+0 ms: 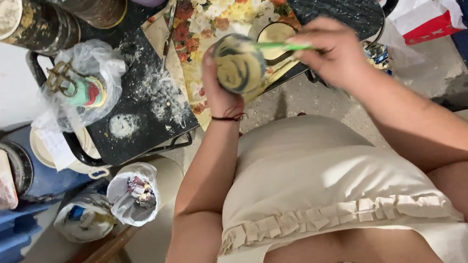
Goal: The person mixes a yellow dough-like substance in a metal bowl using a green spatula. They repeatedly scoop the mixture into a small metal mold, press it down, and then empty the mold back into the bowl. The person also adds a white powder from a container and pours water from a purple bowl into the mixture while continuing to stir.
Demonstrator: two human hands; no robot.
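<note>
Two hands are busy over the dark bench (143,106). Her left hand (218,89) is wrapped around a small round jar (239,63) and holds it up, with the jar's painted end, all yellow and dark swirls, facing up at her. Its long side seems to run down toward the flowery paper (220,9) below, but I cannot tell for sure. Her right hand (333,49) pinches a thin green brush (286,46). The brush lies flat, going sideways from the right fingers to the jar, and its tip touches the jar's painted end. So the jar sits just to the left of the right fingers, and the left hand is right under it. A plastic bag (92,71) with little things sits off to the side.
</note>
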